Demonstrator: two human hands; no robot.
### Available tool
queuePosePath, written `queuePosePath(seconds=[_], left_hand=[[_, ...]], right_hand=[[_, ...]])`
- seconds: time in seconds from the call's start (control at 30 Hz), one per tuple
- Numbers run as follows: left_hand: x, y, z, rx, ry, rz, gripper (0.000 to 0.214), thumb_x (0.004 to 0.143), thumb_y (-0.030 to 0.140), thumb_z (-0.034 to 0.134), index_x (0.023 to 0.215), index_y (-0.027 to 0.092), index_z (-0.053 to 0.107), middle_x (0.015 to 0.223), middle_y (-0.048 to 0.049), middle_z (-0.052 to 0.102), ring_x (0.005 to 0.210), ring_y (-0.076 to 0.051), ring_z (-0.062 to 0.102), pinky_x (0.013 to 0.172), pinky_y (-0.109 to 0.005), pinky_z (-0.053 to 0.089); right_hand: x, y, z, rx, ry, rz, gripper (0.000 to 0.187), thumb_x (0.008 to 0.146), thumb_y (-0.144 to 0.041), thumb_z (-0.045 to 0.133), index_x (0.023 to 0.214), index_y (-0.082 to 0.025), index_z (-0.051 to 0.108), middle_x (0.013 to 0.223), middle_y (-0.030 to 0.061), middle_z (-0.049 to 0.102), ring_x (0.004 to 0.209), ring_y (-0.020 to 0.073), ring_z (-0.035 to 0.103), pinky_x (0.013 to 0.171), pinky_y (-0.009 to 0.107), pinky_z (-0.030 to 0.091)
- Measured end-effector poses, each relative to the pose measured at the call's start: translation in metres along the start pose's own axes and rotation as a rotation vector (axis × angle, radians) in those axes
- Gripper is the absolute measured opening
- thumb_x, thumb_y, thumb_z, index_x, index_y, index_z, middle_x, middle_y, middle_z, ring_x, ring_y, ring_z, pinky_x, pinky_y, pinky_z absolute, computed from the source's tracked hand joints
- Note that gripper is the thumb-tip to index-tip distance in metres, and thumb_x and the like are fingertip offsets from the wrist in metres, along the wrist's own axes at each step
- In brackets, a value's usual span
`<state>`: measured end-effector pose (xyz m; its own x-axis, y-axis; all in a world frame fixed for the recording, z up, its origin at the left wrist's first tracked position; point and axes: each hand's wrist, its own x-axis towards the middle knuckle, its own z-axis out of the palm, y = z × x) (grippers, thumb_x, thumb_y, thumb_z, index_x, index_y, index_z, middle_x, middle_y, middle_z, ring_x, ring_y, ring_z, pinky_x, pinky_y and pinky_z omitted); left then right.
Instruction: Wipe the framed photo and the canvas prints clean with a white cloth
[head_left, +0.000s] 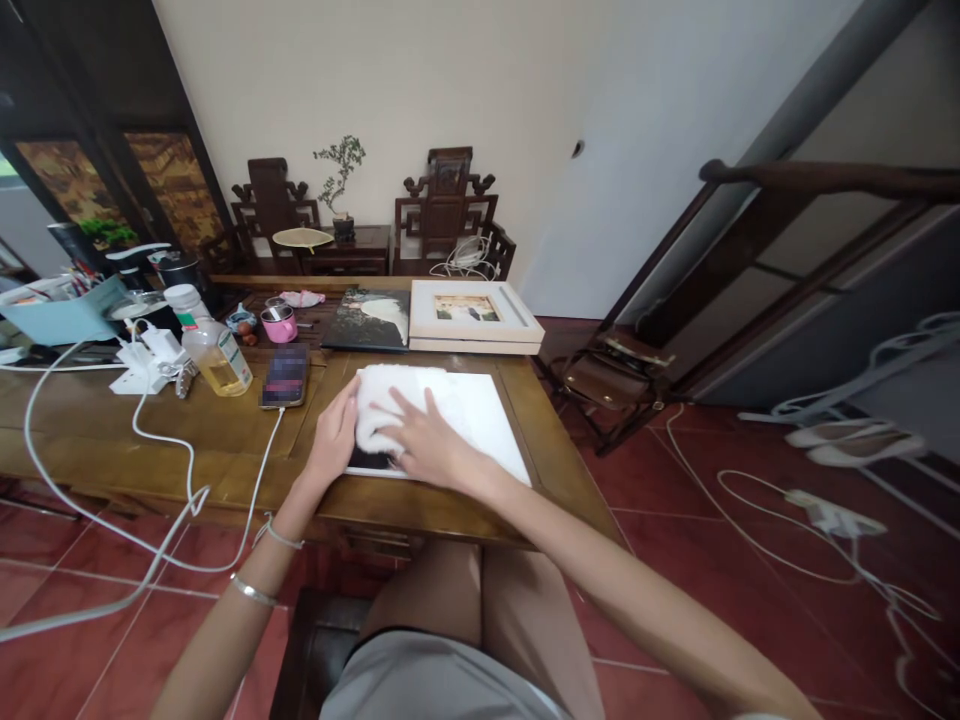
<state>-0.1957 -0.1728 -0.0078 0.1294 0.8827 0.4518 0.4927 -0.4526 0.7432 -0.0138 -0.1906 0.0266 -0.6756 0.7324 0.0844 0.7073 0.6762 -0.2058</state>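
Note:
A flat rectangular board [491,420], mostly white with a dark patch at its lower left, lies on the wooden table in front of me. On its left part rests a fluffy white cloth [401,385]. My right hand [424,435] presses flat on this cloth, fingers spread. Against the board's left edge lies my left hand [335,425], its fingers stretched out and close together, touching the side by the cloth. Part of the board's surface is hidden under the cloth and my right hand.
Behind the board are a dark photo panel [367,320] and a white framed picture [478,315]. To the left stand a phone [286,376] on a cable, a pink mug [279,322], a bottle [214,350] and a power strip [146,360]. A chair [615,375] stands right.

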Motion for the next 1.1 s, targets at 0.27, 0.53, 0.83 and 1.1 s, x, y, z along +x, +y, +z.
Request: queuePosePath(seconds=[0.27, 0.53, 0.83, 1.1], left_hand=[[-0.001, -0.005, 0.005, 0.122, -0.104, 0.052, 0.049, 0.095, 0.040, 0.036, 0.134, 0.013, 0.048, 0.142, -0.0113, 0.047, 0.134, -0.021, 0.041, 0.114, -0.038, 0.029], [-0.002, -0.010, 0.010, 0.208, -0.242, 0.112, 0.045, 0.094, 0.031, 0.037, 0.131, 0.012, 0.052, 0.144, -0.0130, 0.043, 0.138, -0.023, 0.034, 0.115, -0.045, 0.027], [-0.001, -0.013, 0.008, 0.237, -0.220, 0.132, 0.041, 0.092, 0.027, 0.040, 0.127, 0.011, 0.056, 0.140, -0.0139, 0.050, 0.134, -0.024, 0.041, 0.113, -0.045, 0.031], [-0.001, -0.013, 0.006, 0.216, -0.226, 0.123, 0.041, 0.092, 0.027, 0.041, 0.126, 0.012, 0.057, 0.139, -0.0140, 0.050, 0.134, -0.024, 0.042, 0.113, -0.045, 0.031]], right_hand=[[-0.085, -0.019, -0.010, 0.152, -0.048, -0.152, 0.053, 0.065, -0.003, 0.044, 0.112, -0.022, 0.063, 0.148, 0.0045, 0.038, 0.144, 0.0246, 0.010, 0.114, 0.059, 0.003], [-0.074, 0.055, -0.004, 0.037, 0.080, 0.270, 0.044, 0.083, -0.012, 0.039, 0.122, -0.016, 0.058, 0.141, 0.0149, 0.047, 0.142, 0.0281, 0.017, 0.110, 0.063, 0.013], [0.070, 0.043, 0.001, 0.184, 0.082, 0.223, 0.041, 0.095, -0.031, 0.035, 0.131, -0.026, 0.053, 0.145, 0.0036, 0.044, 0.140, 0.0299, 0.023, 0.108, 0.065, 0.010], [0.034, 0.065, -0.005, 0.252, 0.045, 0.148, 0.042, 0.093, -0.029, 0.034, 0.130, -0.024, 0.053, 0.141, 0.0032, 0.049, 0.135, 0.0258, 0.035, 0.113, 0.057, 0.007]])
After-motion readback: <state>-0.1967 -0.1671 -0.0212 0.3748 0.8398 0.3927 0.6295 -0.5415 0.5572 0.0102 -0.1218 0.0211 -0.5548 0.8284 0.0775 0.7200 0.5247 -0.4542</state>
